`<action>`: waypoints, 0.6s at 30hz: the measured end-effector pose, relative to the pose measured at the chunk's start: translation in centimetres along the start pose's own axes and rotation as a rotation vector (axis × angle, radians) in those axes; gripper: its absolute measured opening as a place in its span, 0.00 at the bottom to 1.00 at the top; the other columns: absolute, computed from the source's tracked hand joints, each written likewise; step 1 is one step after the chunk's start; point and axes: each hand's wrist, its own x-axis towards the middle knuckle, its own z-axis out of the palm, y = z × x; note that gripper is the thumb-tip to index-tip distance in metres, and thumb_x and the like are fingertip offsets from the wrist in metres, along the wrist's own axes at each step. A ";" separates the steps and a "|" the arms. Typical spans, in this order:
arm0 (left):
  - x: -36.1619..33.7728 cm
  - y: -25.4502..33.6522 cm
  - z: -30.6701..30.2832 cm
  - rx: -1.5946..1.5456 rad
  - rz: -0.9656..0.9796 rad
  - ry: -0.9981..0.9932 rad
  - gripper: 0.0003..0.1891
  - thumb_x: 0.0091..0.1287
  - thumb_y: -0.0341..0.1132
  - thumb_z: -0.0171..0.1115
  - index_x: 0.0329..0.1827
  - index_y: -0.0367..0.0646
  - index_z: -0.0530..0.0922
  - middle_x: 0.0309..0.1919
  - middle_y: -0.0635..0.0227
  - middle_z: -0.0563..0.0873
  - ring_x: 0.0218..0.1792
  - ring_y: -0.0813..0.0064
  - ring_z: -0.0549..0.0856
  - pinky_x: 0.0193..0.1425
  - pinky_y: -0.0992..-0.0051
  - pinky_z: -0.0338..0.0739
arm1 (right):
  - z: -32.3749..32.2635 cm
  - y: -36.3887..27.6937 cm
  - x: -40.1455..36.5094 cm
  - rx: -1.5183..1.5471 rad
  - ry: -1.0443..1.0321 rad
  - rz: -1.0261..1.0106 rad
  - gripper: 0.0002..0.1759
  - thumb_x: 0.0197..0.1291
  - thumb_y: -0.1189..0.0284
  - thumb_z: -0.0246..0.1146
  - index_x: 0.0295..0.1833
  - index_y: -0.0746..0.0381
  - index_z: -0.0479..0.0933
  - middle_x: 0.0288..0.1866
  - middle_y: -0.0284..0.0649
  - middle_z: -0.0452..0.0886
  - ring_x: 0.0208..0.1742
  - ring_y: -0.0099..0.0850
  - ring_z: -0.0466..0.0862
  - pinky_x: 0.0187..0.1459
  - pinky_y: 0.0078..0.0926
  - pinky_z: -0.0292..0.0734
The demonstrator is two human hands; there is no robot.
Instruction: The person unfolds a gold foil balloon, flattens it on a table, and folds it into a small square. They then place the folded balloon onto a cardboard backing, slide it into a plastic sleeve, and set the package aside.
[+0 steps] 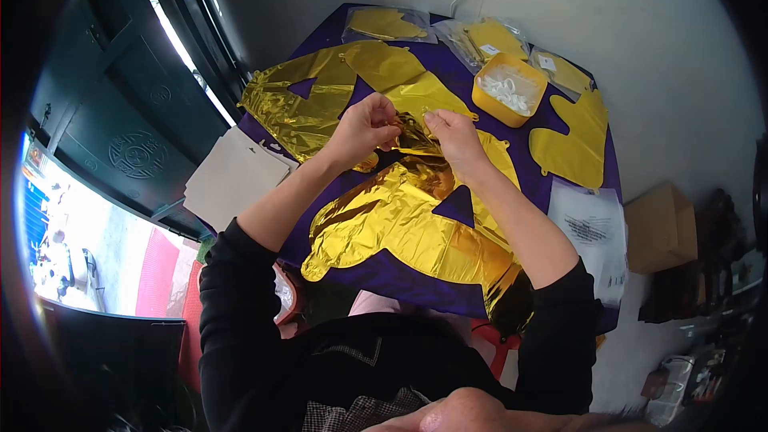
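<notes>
A flat gold foil balloon (400, 216) shaped like a letter lies on the purple-covered table (416, 288) in front of me. My left hand (364, 126) and my right hand (452, 132) both pinch the crumpled far edge of this balloon, fingertips close together. Another gold foil balloon (308, 100) lies flat beyond my left hand. A yellow tub (509, 88) of small white pieces stands just past my right hand.
More gold foil shapes (572, 140) and clear packets (388, 24) lie at the table's far side. A printed plastic bag (596, 232) hangs off the right edge. Cardboard sheets (232, 176) rest at the left. A brown box (660, 228) sits on the floor at right.
</notes>
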 end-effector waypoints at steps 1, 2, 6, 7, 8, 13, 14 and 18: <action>0.0 -0.2 -0.1 0.004 0.009 -0.010 0.12 0.65 0.20 0.64 0.45 0.38 0.70 0.33 0.67 0.85 0.29 0.81 0.84 0.32 0.80 0.80 | -0.1 0.1 -0.1 0.000 -0.016 -0.004 0.11 0.72 0.71 0.60 0.35 0.64 0.78 0.30 0.24 0.73 0.30 0.14 0.67 0.32 0.17 0.63; 0.0 -0.4 -0.2 0.003 0.008 -0.011 0.12 0.65 0.20 0.64 0.45 0.38 0.70 0.33 0.67 0.85 0.29 0.81 0.84 0.32 0.80 0.80 | -0.3 0.2 -0.1 0.001 -0.016 -0.002 0.11 0.72 0.71 0.60 0.35 0.64 0.78 0.30 0.24 0.73 0.30 0.14 0.67 0.32 0.17 0.63; 0.0 -1.0 -0.3 0.043 0.107 -0.045 0.17 0.63 0.21 0.67 0.50 0.38 0.69 0.39 0.66 0.84 0.36 0.81 0.84 0.37 0.79 0.81 | 0.1 0.0 -0.2 -0.037 -0.022 -0.073 0.09 0.69 0.74 0.61 0.35 0.67 0.78 0.27 0.25 0.73 0.28 0.15 0.67 0.30 0.19 0.63; -0.1 -1.2 -0.3 0.102 0.191 -0.061 0.21 0.62 0.21 0.69 0.53 0.38 0.68 0.42 0.65 0.84 0.37 0.81 0.83 0.39 0.78 0.81 | 0.3 -0.1 -0.3 -0.045 0.024 -0.107 0.10 0.67 0.74 0.62 0.33 0.68 0.78 0.24 0.26 0.72 0.26 0.16 0.67 0.28 0.21 0.63; -0.1 -1.4 -0.3 0.102 0.191 -0.062 0.21 0.62 0.21 0.69 0.53 0.38 0.68 0.42 0.65 0.84 0.37 0.81 0.83 0.39 0.78 0.81 | 0.2 -0.3 -0.5 -0.045 0.025 -0.107 0.10 0.67 0.74 0.62 0.33 0.68 0.78 0.24 0.26 0.72 0.26 0.16 0.67 0.28 0.21 0.63; -2.3 1.7 1.0 0.499 0.238 -0.005 0.32 0.58 0.23 0.72 0.61 0.42 0.63 0.54 0.58 0.77 0.39 0.73 0.85 0.44 0.74 0.82 | 0.4 -0.4 -1.0 -0.135 0.077 -0.096 0.13 0.68 0.72 0.64 0.32 0.69 0.78 0.22 0.27 0.74 0.26 0.16 0.68 0.28 0.21 0.64; -2.3 1.1 0.9 0.542 0.374 0.015 0.31 0.56 0.24 0.73 0.60 0.44 0.65 0.61 0.54 0.74 0.39 0.67 0.86 0.44 0.73 0.82 | 0.4 -0.4 -1.0 -0.134 0.077 -0.095 0.13 0.68 0.72 0.64 0.32 0.69 0.78 0.22 0.27 0.74 0.26 0.16 0.68 0.28 0.21 0.64; -2.7 0.9 0.7 0.739 0.406 -0.007 0.25 0.56 0.25 0.72 0.55 0.45 0.70 0.67 0.50 0.72 0.41 0.63 0.87 0.45 0.71 0.82 | 0.4 0.4 -0.7 -0.041 0.048 -0.077 0.13 0.68 0.72 0.63 0.31 0.69 0.78 0.23 0.27 0.73 0.26 0.15 0.67 0.27 0.20 0.63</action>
